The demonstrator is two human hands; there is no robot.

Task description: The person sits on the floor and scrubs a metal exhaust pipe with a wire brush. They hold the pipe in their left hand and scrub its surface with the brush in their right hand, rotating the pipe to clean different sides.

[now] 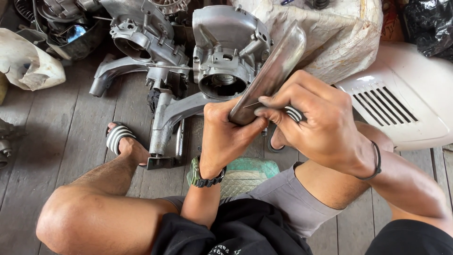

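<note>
This is a repair workshop for small engines or scooters. Bare aluminium engine casings [222,56] lie on a worn wooden plank floor [61,137], beside more greasy metal parts [61,23], a white vented body panel [401,104] and a stuffed white sack [330,33].

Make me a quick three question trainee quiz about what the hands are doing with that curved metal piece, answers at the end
1. True or false: the left hand grips the lower end of the curved metal piece.
2. What does the right hand pinch against the piece? A) a thin wire-like tool B) a hammer C) a rag
3. What kind of floor lies under the engine casings?

Key: 1 true. 2 A. 3 wooden planks.
</note>
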